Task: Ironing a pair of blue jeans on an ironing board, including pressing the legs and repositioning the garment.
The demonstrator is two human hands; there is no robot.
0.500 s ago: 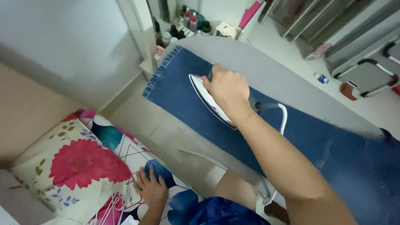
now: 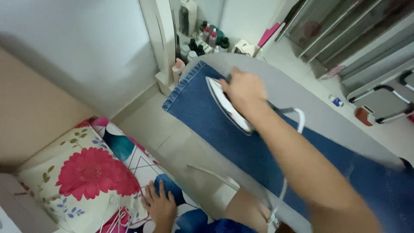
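At frame centre the right hand (image 2: 243,88) grips an iron (image 2: 226,105) on blue jeans (image 2: 202,108); the left hand (image 2: 159,207) lies spread flat on floral bedding (image 2: 86,172), lower left.

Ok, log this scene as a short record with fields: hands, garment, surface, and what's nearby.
right hand: right hand grips the white iron
left hand: left hand rests flat on the floral bedding
garment: blue jeans under the iron
surface: grey ironing board
nearby: bottles beyond the board's tip
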